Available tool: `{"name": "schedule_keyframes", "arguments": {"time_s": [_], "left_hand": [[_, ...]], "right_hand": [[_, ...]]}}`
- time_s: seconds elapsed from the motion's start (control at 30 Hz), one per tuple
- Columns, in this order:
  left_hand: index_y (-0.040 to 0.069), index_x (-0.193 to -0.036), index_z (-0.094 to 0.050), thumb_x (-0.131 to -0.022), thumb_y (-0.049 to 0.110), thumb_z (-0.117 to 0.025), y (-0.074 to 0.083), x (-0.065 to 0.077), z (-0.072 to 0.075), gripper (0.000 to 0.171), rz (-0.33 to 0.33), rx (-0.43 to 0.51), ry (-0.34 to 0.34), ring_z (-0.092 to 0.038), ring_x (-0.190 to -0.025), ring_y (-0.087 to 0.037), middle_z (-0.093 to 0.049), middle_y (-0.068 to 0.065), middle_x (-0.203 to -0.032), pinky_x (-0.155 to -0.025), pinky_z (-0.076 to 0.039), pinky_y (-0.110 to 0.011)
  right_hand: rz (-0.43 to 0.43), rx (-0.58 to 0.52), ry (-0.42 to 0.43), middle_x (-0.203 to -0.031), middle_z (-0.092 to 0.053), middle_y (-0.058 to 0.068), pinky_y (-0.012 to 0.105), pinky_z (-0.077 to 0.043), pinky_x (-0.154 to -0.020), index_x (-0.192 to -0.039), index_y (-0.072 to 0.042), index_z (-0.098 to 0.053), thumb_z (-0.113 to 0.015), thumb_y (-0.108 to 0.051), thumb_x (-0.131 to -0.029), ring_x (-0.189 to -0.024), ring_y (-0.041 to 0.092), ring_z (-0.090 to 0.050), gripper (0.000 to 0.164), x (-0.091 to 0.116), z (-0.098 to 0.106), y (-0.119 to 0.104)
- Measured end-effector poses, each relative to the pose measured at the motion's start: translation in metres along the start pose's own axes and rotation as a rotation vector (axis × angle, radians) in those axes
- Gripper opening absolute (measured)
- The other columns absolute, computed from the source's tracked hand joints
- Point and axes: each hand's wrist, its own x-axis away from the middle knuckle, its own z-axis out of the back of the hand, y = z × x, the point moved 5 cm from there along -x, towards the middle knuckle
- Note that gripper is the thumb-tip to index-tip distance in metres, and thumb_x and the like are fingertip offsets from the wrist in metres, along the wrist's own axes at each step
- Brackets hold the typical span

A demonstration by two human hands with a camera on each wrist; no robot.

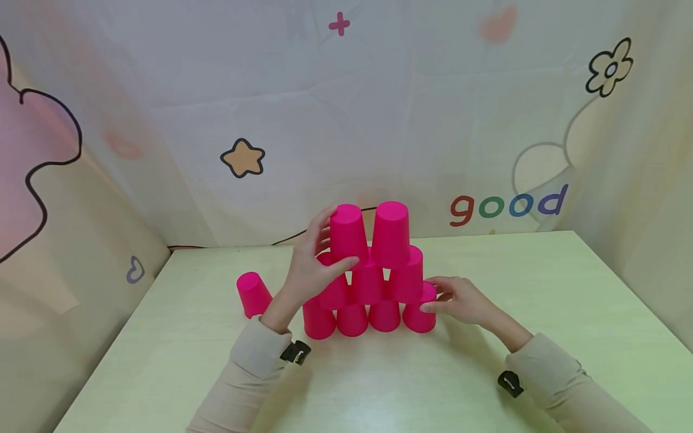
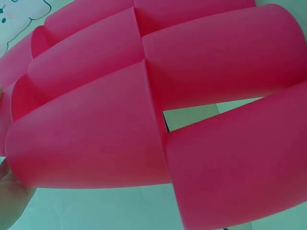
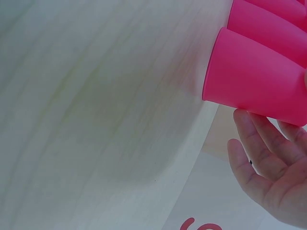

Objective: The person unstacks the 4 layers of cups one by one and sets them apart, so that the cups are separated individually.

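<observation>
On a pale table (image 1: pixel 390 385), pink cups are stacked rim-down in a stepped wall. Four are counted in the bottom row (image 1: pixel 353 320), three in the middle row (image 1: pixel 368 285), two at the top. By the left hand (image 1: pixel 311 270), the upper left cup (image 1: pixel 348 231) is gripped, thumb laid across the front, fingers wrapped round its outer side; whether its full weight is borne by the cups below cannot be told. Just beside it, the upper right cup (image 1: pixel 391 234) is left unheld, seated on the middle row. By the right hand (image 1: pixel 460 299), the end cup (image 1: pixel 415 319) of the bottom row is held low down, thumb at the near side, fingertips seen against the far side in the right wrist view. Well left of the stack, a lone cup (image 1: pixel 253 294) is placed narrow end up, its base partly hidden by the left forearm. Both arms are covered by beige sleeves (image 1: pixel 574 385); a small black device (image 1: pixel 510 383) is seen near each cuff. Behind, the table is backed by a pale curtain (image 1: pixel 346 120), printed with an orange star (image 1: pixel 243 158) and the coloured word "good" (image 1: pixel 509 205)
</observation>
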Motion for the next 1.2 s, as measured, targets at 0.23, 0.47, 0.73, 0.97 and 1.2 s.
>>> {"name": "schedule_keyframes", "arguments": {"time_s": [0.23, 0.47, 0.73, 0.97, 1.2], "left_hand": [[0.01, -0.137, -0.032, -0.069, 0.004, -0.077, 0.004, 0.004, 0.006, 0.081, 0.011, -0.028, 0.019, -0.05, -0.11, -0.024, -0.048, -0.011, -0.124, -0.084, -0.049, -0.04], [0.007, -0.135, -0.032, -0.068, 0.001, -0.076, 0.01, 0.009, 0.021, 0.081, -0.034, -0.068, 0.056, -0.051, -0.107, -0.025, -0.05, -0.013, -0.121, -0.083, -0.049, -0.041], [0.007, -0.135, -0.033, -0.066, -0.001, -0.077, 0.013, 0.017, 0.037, 0.082, -0.011, -0.109, 0.093, -0.05, -0.109, -0.026, -0.048, -0.013, -0.124, -0.085, -0.047, -0.043], [0.004, -0.133, -0.036, -0.066, -0.004, -0.077, 0.018, 0.025, 0.051, 0.079, -0.021, -0.126, 0.124, -0.051, -0.109, -0.025, -0.048, -0.013, -0.124, -0.087, -0.047, -0.042], [0.0, -0.131, -0.036, -0.063, -0.007, -0.078, 0.015, 0.033, 0.064, 0.08, -0.022, -0.17, 0.153, -0.051, -0.108, -0.027, -0.048, -0.017, -0.123, -0.086, -0.046, -0.029]], "right_hand": [[0.002, -0.001, 0.002, -0.1, -0.063, 0.009, 0.03, -0.05, -0.068, -0.118, 0.001, -0.055, -0.072, -0.022, -0.078, -0.086, 0.021, -0.059, 0.049, 0.0, 0.0, -0.001], [0.004, 0.011, -0.001, -0.1, -0.063, 0.009, 0.029, -0.05, -0.068, -0.118, 0.001, -0.055, -0.072, -0.024, -0.078, -0.086, 0.021, -0.059, 0.05, -0.001, 0.0, -0.001], [-0.007, 0.018, 0.0, -0.102, -0.062, 0.01, 0.03, -0.05, -0.068, -0.119, 0.001, -0.055, -0.072, -0.024, -0.078, -0.087, 0.022, -0.058, 0.051, 0.0, 0.0, -0.001], [-0.009, 0.017, -0.001, -0.102, -0.062, 0.011, 0.031, -0.051, -0.069, -0.119, 0.001, -0.055, -0.072, -0.024, -0.078, -0.088, 0.023, -0.058, 0.051, 0.0, 0.0, 0.0], [-0.006, 0.012, -0.001, -0.102, -0.062, 0.011, 0.031, -0.051, -0.069, -0.119, 0.001, -0.055, -0.072, -0.024, -0.078, -0.088, 0.023, -0.058, 0.051, 0.0, 0.0, 0.0]]}}
